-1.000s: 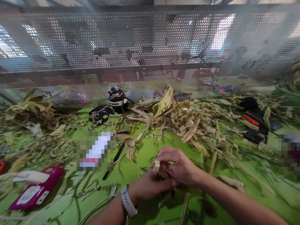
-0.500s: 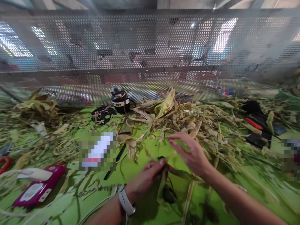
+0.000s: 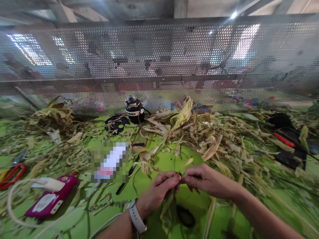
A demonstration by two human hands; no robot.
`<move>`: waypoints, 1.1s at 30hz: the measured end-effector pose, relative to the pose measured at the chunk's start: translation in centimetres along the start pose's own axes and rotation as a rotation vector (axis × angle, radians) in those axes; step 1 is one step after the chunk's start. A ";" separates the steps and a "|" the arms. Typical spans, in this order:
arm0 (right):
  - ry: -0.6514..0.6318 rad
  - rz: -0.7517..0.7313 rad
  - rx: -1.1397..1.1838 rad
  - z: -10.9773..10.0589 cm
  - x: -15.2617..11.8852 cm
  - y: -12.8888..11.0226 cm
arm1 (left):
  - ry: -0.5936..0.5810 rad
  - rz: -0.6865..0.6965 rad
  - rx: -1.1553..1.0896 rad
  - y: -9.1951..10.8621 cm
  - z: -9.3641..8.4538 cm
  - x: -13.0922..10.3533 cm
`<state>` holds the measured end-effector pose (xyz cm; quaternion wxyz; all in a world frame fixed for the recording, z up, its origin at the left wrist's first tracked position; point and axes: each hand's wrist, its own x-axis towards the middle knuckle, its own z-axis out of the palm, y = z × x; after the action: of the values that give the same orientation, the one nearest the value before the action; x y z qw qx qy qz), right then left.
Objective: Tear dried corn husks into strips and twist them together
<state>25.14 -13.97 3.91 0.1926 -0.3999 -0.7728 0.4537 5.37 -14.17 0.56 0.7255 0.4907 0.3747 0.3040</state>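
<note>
My left hand [image 3: 163, 187], with a white watch [image 3: 137, 217] on its wrist, pinches a dried leaf [image 3: 168, 210] that hangs down beneath the fingers. Close against it on the right, my right hand [image 3: 203, 181] has its fingers pressed together at the fingertips of the left; what they hold is too small to make out. A dark loop [image 3: 185, 215] lies on the green surface below the hands. Dried husks [image 3: 161, 127] are heaped beyond them.
At the left are a magenta power strip [image 3: 52, 197] with a white plug and red-handled scissors [image 3: 13, 176]. A black bottle [image 3: 134, 111] stands before the perforated metal screen [image 3: 159, 49]. A dark object with a red strip [image 3: 284, 139] is at the right.
My right hand has come down and left to meet my left hand, and its spread fingers have closed. The view has shifted, so the surroundings appear slightly lower and further right.
</note>
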 end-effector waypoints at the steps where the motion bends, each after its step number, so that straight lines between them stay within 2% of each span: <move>1: -0.005 -0.006 0.002 -0.1 0.0 0.0 | -0.008 0.008 0.012 0.1 0.0 -0.1; 5: -0.036 -0.009 0.026 -0.3 0.1 -0.1 | -0.005 0.079 0.055 0.5 0.1 -0.5; 10: -0.075 0.032 0.172 -0.1 0.3 0.5 | -0.019 0.067 0.011 0.1 0.0 -0.3; 12: -0.025 0.054 0.171 0.1 0.5 0.8 | -0.009 0.077 -0.003 0.0 -0.1 -0.1; 15: 0.096 0.056 0.049 0.5 0.7 1.0 | 0.008 0.092 -0.024 0.1 -0.1 0.1; 17: 0.252 -0.012 -0.119 0.8 0.7 0.9 | 0.074 0.117 -0.037 0.1 -0.2 0.3; 19: 0.450 -0.144 -0.312 1.3 0.7 0.7 | 0.174 0.163 -0.073 -0.2 -0.3 0.8; 21: 0.558 -0.296 -0.475 1.9 0.6 0.4 | 0.248 0.218 -0.109 -0.7 -0.6 1.2; 24: 0.476 -0.487 -0.636 2.7 0.5 -0.1 | 0.279 0.270 -0.107 -1.0 -1.0 1.4; 26: 0.416 -0.565 -0.697 3.0 0.6 -0.2 | 0.287 0.288 -0.065 -0.5 -1.0 1.3; 30: 0.401 -0.615 -0.713 3.0 0.7 0.4 | 0.205 0.292 0.017 1.0 -0.6 0.9; 33: 0.448 -0.637 -0.628 2.9 0.7 1.2 | 0.173 0.253 0.002 1.0 -0.5 1.1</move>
<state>23.30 -14.65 1.37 0.3531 -0.2704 -0.8954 0.0209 5.49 -12.71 1.09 0.6459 0.5068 0.3712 0.4338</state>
